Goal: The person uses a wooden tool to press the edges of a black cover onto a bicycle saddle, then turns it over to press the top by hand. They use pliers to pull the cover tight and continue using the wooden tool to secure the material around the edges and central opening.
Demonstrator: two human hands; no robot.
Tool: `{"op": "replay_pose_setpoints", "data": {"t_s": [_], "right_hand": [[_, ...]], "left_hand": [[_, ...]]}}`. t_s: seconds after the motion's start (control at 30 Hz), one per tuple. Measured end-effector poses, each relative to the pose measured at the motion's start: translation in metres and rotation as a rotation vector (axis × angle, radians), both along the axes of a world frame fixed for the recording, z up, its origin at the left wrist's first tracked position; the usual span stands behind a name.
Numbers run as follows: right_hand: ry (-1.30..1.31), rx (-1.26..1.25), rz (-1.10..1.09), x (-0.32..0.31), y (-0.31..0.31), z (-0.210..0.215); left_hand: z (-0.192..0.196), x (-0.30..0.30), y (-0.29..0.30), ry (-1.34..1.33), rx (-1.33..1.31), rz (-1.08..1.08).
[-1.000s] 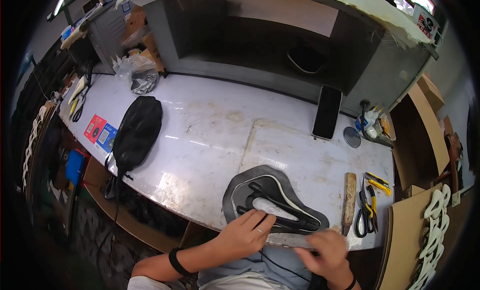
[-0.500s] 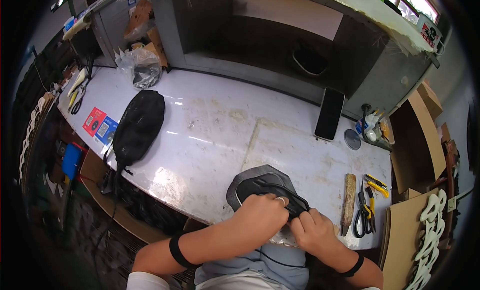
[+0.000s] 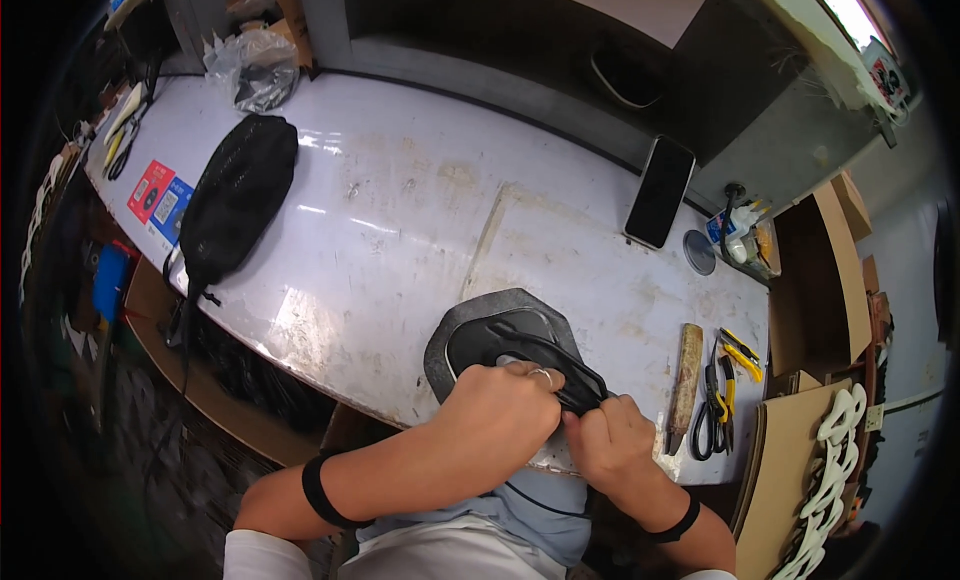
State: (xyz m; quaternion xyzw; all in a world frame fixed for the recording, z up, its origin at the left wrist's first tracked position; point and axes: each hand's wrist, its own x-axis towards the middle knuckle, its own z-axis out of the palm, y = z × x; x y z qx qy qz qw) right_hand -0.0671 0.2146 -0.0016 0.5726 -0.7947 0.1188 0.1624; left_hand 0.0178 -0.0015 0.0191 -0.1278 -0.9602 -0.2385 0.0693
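A hand could pass across the middle of the table [image 3: 380, 270], between the black bag [image 3: 240, 200] on the left and the phone [image 3: 660, 192] on the right. Behind, the grey cabinet [image 3: 755, 140] blocks the way, though its dark recess may leave some room. At the front edge, the left hand [image 3: 505, 405] and right hand [image 3: 615, 445] crowd the black saddle-shaped piece [image 3: 472, 345]. A narrow gap separates the right hand from the wooden stick [image 3: 686, 375]; scissors [image 3: 709, 425] and a yellow cutter [image 3: 742, 358] obstruct beyond it.
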Motion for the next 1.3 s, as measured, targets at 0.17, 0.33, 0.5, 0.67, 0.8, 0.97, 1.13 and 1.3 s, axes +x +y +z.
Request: {"op": "replay_pose_setpoints", "data": {"t_s": [0.17,0.33,0.5,0.67,0.8,0.97,1.13,1.3], "right_hand": [[-0.087,-0.111,-0.011,0.002,0.002,-0.01],[-0.104,0.251,-0.008,0.013,-0.007,0.021],[-0.171,0.496,0.011,0.015,-0.028,0.045],[-0.215,0.57,0.065,0.003,-0.03,0.05],[-0.281,0.545,0.106,-0.009,-0.029,0.048],[-0.322,0.479,0.116,-0.015,-0.031,0.05],[-0.38,0.443,0.109,-0.022,-0.026,0.049],[-0.558,0.389,0.057,-0.032,-0.033,0.053]], "left_hand": [[-0.016,0.014,0.005,0.053,0.088,0.025],[-0.032,0.029,0.009,0.173,0.23,0.121],[-0.039,0.036,0.006,0.18,0.332,0.152],[-0.048,0.034,0.006,0.248,0.396,0.161],[-0.042,0.029,-0.009,0.304,0.37,0.08],[-0.037,0.03,-0.018,0.359,0.177,-0.118],[-0.031,0.028,-0.024,0.409,-0.116,-0.206],[-0.036,0.021,-0.027,0.446,-0.121,-0.203]]}}
